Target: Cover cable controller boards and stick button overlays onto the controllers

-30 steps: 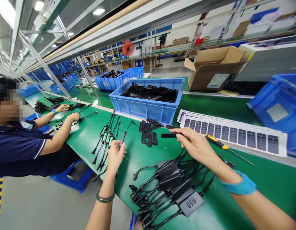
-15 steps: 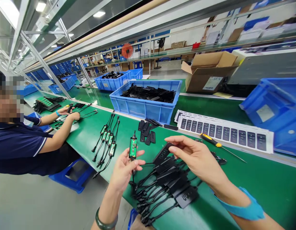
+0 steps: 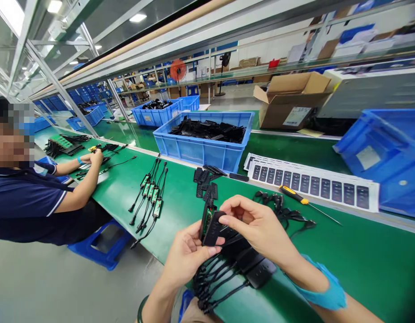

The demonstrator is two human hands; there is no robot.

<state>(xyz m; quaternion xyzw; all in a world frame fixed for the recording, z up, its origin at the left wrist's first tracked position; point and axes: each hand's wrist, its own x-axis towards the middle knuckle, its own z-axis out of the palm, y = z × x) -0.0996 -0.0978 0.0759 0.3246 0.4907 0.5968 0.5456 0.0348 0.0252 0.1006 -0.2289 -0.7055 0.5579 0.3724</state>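
The left hand gripped a narrow green circuit board from below. The right hand pinched a flat black plastic cover against it. Both stood nearly upright, tops leaning away, over a heap of black cabled housings. Beyond lay a yellow-handled screwdriver and a blue plastic crate.

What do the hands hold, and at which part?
The left hand grips a green circuit board at its lower end; the right hand holds a black cover by its upper edge against it.
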